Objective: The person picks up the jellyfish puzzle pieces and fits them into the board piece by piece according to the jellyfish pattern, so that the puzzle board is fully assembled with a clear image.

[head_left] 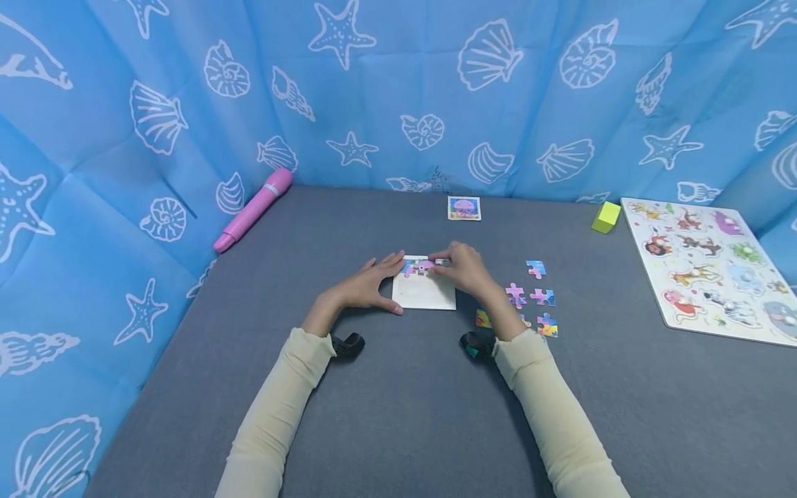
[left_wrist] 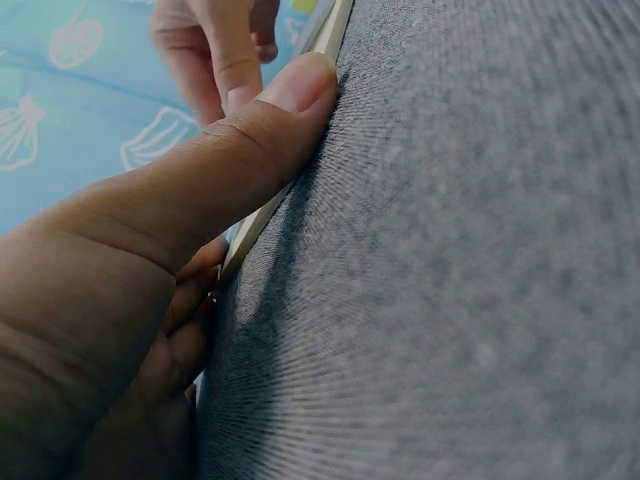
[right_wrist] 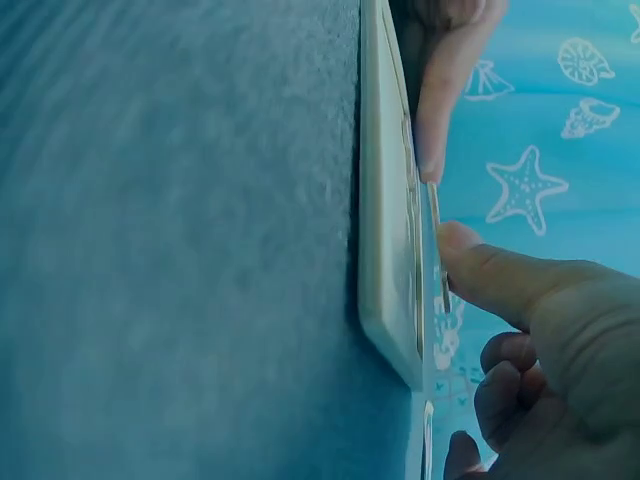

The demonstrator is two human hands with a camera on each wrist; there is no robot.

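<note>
A small white puzzle tray (head_left: 423, 294) lies flat on the table, with pink and blue jigsaw pieces (head_left: 409, 268) along its far edge. My left hand (head_left: 361, 287) holds the tray's left side, thumb near the lower corner and fingers near the upper one. In the left wrist view its thumb (left_wrist: 290, 95) presses the tray's rim. Over the upper right of the tray, my right hand (head_left: 467, 268) pinches a thin puzzle piece (right_wrist: 438, 250), tilted on edge. The right forearm partly covers several loose jigsaw pieces (head_left: 542, 297) right of the tray.
Behind the tray lies a square jellyfish picture card (head_left: 463, 208). At the back left is a pink pen-shaped object (head_left: 255, 209). A yellow-green block (head_left: 606, 217) stands beside a white animal peg board (head_left: 716, 270) on the right. A blue shell-patterned curtain (head_left: 386, 90) borders the grey table (head_left: 398, 415).
</note>
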